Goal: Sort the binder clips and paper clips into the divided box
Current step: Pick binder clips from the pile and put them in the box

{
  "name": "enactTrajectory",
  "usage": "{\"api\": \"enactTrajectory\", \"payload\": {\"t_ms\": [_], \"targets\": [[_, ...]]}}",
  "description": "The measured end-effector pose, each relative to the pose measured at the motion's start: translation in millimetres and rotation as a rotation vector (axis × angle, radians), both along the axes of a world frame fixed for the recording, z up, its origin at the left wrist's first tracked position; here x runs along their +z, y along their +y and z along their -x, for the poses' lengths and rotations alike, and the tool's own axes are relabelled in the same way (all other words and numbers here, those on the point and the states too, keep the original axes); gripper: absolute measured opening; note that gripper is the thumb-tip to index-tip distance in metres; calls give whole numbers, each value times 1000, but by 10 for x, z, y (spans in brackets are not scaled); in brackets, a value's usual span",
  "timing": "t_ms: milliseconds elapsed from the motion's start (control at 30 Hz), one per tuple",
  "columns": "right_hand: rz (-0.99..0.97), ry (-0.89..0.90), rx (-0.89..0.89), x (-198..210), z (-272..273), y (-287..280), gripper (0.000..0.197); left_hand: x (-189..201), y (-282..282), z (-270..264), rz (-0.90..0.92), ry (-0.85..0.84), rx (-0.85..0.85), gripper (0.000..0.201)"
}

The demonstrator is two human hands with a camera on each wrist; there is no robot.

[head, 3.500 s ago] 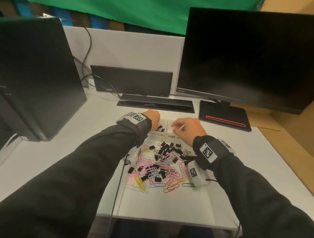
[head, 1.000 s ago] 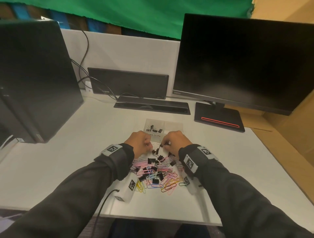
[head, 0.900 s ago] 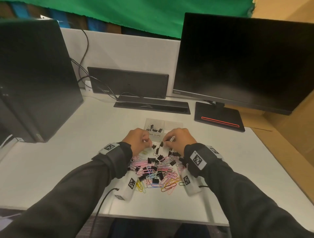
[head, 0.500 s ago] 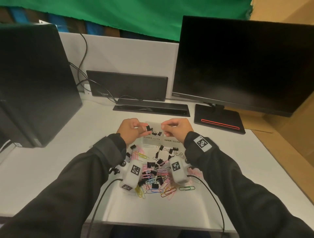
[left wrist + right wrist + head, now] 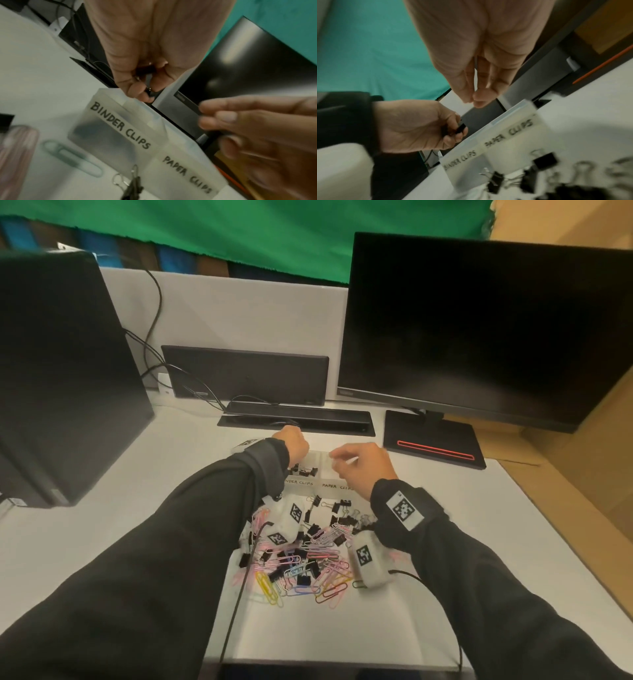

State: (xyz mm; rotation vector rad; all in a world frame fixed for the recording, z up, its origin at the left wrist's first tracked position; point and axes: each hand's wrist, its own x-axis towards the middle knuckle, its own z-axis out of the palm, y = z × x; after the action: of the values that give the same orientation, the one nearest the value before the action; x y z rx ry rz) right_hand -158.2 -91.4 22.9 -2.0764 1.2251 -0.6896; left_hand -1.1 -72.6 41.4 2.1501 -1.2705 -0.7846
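A translucent divided box [image 5: 320, 485] stands behind the pile, labelled BINDER CLIPS on the left [image 5: 120, 125] and PAPER CLIPS on the right [image 5: 506, 135]. Several black binder clips [image 5: 303, 470] lie in its left compartment. My left hand [image 5: 297, 454] hovers over that compartment, fingers curled round a black binder clip [image 5: 145, 70], which also shows as the held binder clip [image 5: 461, 127] in the right wrist view. My right hand [image 5: 337, 459] is above the right compartment and pinches a thin pale paper clip [image 5: 475, 67], seen edge-on. A mixed pile of coloured paper clips and black binder clips [image 5: 308, 556] lies on the white desk below my wrists.
A large dark monitor [image 5: 479, 330] and its base [image 5: 435, 446] stand at the back right. A black computer tower [image 5: 61, 378] is on the left, and a black bar with cables [image 5: 294, 419] lies just behind the box. A cardboard wall [image 5: 582, 474] borders the right.
Both hands have lifted from the pile and moved forward to above the box, the left carrying a binder clip, the right a paper clip.
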Motion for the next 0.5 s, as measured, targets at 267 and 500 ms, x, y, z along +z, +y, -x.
{"api": "enactTrajectory", "payload": {"t_ms": [267, 500], "targets": [[133, 720, 347, -184, 132, 241, 29, -62, 85, 65, 24, -331, -208, 22], [216, 818, 385, -344, -30, 247, 25, -217, 540, 279, -36, -592, -312, 16]]}}
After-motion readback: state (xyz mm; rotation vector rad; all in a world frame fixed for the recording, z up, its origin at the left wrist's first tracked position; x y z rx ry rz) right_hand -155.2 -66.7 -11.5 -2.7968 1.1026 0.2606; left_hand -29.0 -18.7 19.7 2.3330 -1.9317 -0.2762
